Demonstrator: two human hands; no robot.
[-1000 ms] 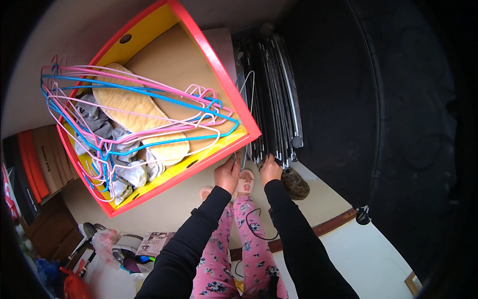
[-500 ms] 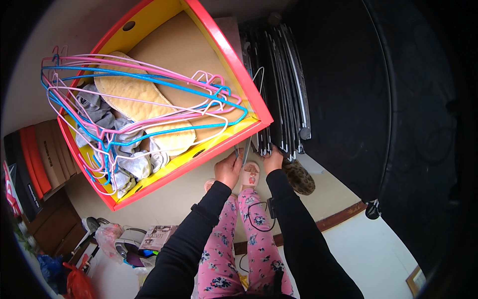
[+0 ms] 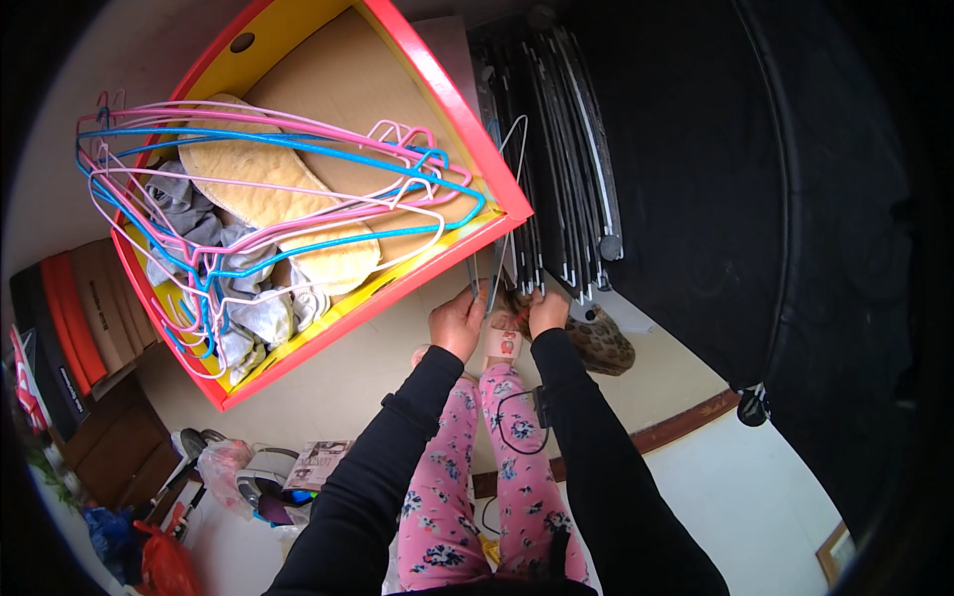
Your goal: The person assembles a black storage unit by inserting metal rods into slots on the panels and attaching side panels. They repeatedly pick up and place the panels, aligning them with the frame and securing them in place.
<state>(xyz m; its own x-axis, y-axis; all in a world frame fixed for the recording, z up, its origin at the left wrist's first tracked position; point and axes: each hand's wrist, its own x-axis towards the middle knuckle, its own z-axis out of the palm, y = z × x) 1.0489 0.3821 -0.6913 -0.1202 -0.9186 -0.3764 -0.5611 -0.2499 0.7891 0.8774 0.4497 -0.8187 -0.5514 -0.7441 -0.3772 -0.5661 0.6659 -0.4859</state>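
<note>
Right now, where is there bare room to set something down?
Bare: the pale floor between the box and left sleeve; inside the box, upper cardboard between the cream pad and right rim. Crowded: the box's lower left, hangers over grey cloths; around the left hand and right hand, wire and dark stack.

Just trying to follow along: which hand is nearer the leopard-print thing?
The right hand: in the picture it overlaps the upper left of the leopard-print thing. The left hand is farther left, with a pink slipper between them.
</note>
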